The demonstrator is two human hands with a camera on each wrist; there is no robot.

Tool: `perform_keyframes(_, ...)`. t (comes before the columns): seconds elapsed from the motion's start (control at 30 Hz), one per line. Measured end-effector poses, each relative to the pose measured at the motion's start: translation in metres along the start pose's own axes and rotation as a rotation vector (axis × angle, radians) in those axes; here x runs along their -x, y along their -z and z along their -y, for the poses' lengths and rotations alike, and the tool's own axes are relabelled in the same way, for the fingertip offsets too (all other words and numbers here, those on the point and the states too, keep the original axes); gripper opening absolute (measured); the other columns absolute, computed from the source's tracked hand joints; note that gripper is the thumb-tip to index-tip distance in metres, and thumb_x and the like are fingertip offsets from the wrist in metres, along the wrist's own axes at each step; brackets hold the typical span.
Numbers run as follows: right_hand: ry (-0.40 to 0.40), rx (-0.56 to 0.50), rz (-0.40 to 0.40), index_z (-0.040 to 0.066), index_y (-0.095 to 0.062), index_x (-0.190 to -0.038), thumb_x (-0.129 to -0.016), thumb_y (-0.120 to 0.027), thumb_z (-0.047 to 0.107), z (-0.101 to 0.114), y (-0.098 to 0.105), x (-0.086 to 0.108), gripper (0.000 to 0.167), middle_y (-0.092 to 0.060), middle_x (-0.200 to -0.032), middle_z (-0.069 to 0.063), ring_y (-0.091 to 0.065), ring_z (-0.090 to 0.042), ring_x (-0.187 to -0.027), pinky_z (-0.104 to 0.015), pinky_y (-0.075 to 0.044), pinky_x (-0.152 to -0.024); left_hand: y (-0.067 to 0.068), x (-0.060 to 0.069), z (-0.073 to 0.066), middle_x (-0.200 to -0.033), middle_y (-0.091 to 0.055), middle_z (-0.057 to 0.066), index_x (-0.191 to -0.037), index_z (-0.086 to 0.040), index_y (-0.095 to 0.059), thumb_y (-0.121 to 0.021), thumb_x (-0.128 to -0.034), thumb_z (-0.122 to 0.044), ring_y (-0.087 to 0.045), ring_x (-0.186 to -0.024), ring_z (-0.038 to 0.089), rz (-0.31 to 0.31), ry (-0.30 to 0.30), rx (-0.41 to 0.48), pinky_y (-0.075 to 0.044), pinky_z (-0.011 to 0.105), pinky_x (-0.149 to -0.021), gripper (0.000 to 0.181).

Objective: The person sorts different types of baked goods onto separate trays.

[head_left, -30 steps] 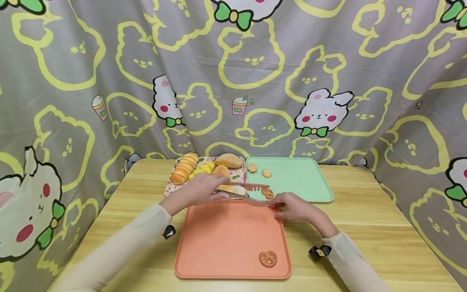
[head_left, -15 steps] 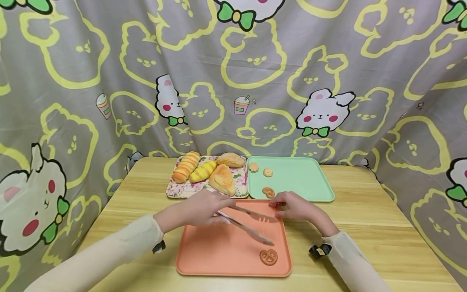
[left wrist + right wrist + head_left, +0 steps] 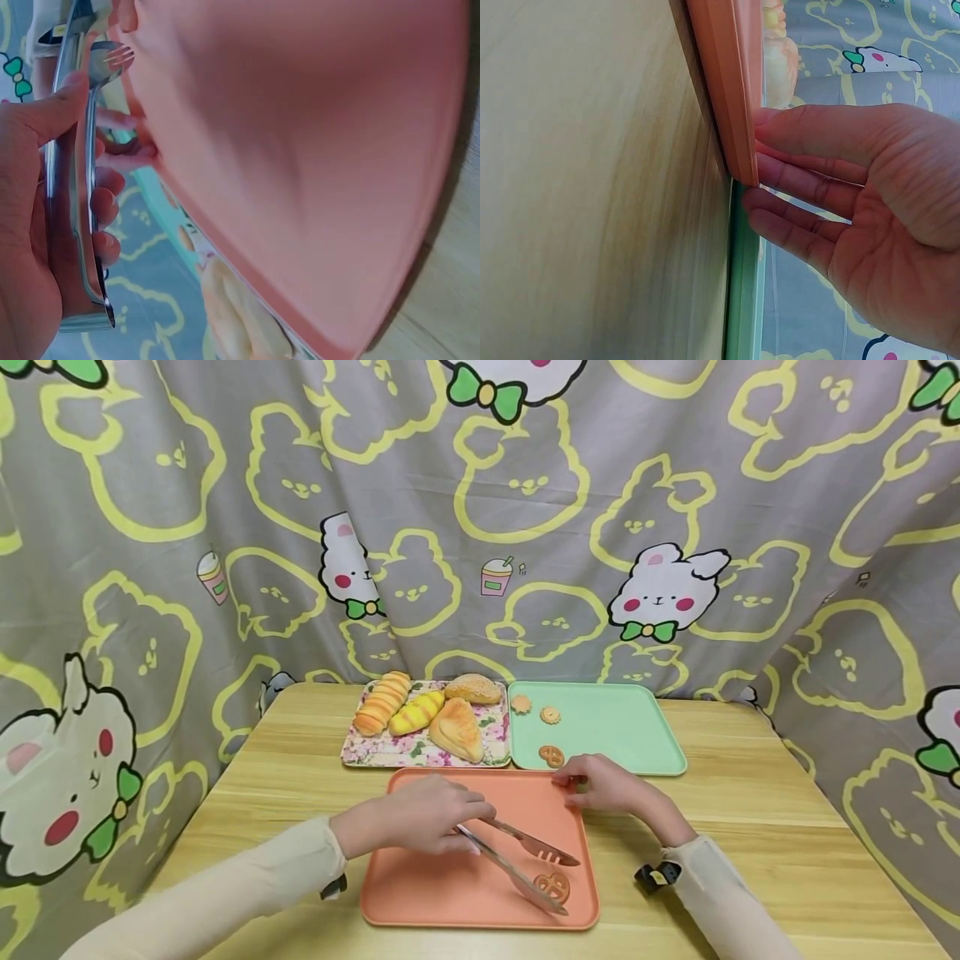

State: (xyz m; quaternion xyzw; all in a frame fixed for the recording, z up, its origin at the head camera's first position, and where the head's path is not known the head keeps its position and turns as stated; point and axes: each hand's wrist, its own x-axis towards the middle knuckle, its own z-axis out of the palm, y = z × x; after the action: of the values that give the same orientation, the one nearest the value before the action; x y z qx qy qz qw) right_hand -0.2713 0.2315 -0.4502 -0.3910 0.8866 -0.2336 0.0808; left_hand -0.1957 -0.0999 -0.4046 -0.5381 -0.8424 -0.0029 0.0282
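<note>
My left hand (image 3: 431,817) holds metal food tongs (image 3: 71,172), thumb on one arm and fingers curled round the other. The spread tong ends stand either side of a brown pretzel (image 3: 557,885) near the front right corner of the orange tray (image 3: 442,885). One tong arm overlaps the pretzel's edge in the head view; whether it touches cannot be seen. My right hand (image 3: 603,785) rests its fingertips on that tray's far right corner. In the right wrist view its fingers (image 3: 810,184) lie fairly straight against the rim, some beside the green tray (image 3: 744,285).
Behind stands a floral tray (image 3: 397,747) bearing a striped orange roll (image 3: 382,703), a yellow roll (image 3: 417,712), a triangular bread (image 3: 456,729) and a seeded bun (image 3: 474,688). The green tray holds two small biscuits (image 3: 551,715) and another pretzel (image 3: 551,755). A patterned curtain (image 3: 547,527) hangs behind.
My left hand has brought the tongs from above the floral tray towards me, down over the orange tray to the pretzel. My right hand stays at the tray corner.
</note>
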Motion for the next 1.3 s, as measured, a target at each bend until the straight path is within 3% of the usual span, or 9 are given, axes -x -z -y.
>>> perform_keyframes(0.27,0.014,0.006,-0.001,0.001,-0.075,-0.114,-0.087,-0.079,0.005,0.001,0.0,0.0,0.028,-0.074,-0.103,-0.008,-0.068,-0.021,-0.093,-0.034,-0.057,-0.08,-0.002,-0.003,-0.002,-0.103,-0.071,-0.006,-0.123,-0.021,-0.063,-0.066,-0.0975,-0.044,-0.062,-0.08,0.005,0.013,0.035,0.027,-0.042,0.021,-0.062,0.035)
perform_keyframes(0.67,0.082,-0.013,0.006,0.004,-0.079,-0.105,-0.086,-0.079,0.005,0.001,0.001,0.001,0.018,-0.072,-0.099,-0.006,-0.066,-0.02,-0.088,-0.035,-0.057,-0.077,-0.007,0.002,0.009,-0.101,-0.073,-0.005,-0.121,-0.018,-0.065,-0.068,-0.0957,-0.044,-0.058,-0.072,0.002,-0.042,0.069,0.023,-0.039,0.018,-0.058,0.036)
perform_keyframes(0.93,0.082,-0.016,0.032,0.006,-0.079,-0.104,-0.085,-0.081,0.008,-0.002,0.003,0.003,0.019,-0.072,-0.103,-0.007,-0.067,-0.021,-0.094,-0.035,-0.057,-0.08,-0.011,0.006,0.016,-0.104,-0.075,-0.006,-0.122,-0.019,-0.067,-0.067,-0.0965,-0.045,-0.066,-0.078,0.005,-0.064,0.098,0.045,-0.048,0.022,-0.063,0.036)
perform_keyframes(1.3,0.065,-0.035,0.028,0.005,-0.079,-0.105,-0.086,-0.081,0.009,-0.002,0.005,0.003,0.02,-0.072,-0.103,-0.007,-0.066,-0.02,-0.091,-0.035,-0.057,-0.079,-0.004,-0.004,0.012,-0.108,-0.074,-0.006,-0.123,-0.018,-0.066,-0.07,-0.094,-0.045,-0.061,-0.075,0.002,-0.021,0.077,0.068,-0.043,0.019,-0.061,0.039)
